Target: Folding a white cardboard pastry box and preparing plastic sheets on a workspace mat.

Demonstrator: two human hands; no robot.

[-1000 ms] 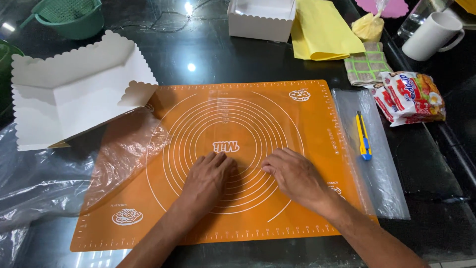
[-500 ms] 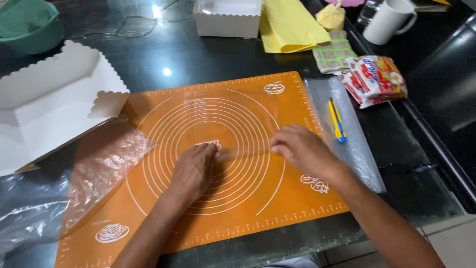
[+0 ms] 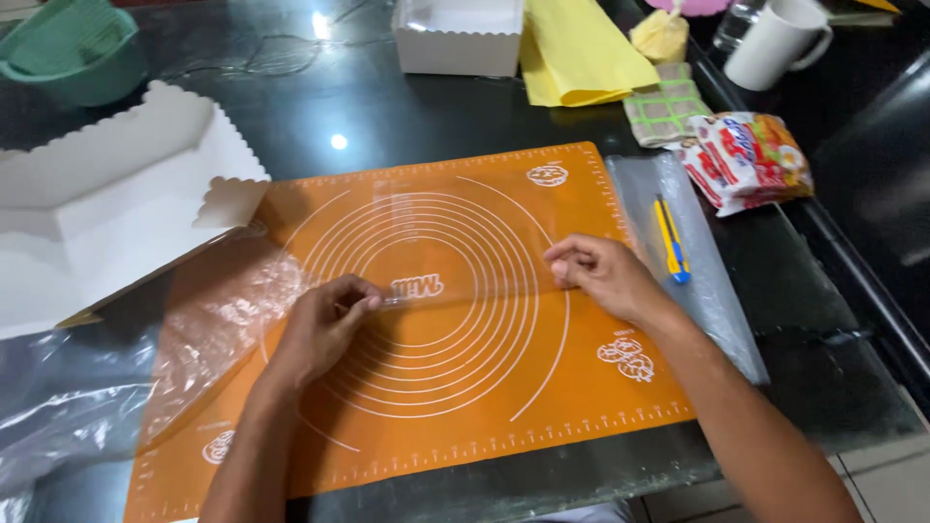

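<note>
Since the earlier frame both hands have drawn apart, stretching a clear plastic strip (image 3: 465, 293) across the middle of the orange silicone baking mat (image 3: 426, 387); the left hand (image 3: 325, 324) pinches its left end, fingers clamped together; the right hand (image 3: 601, 276) pinches the right end likewise; right of the mat lies a yellow-and-blue utility knife (image 3: 670, 239) on a clear plastic bag (image 3: 722, 310); far left, a white scalloped cardboard box (image 3: 107, 213); crumpled plastic film (image 3: 208, 324) overlaps the mat's left edge.
</note>
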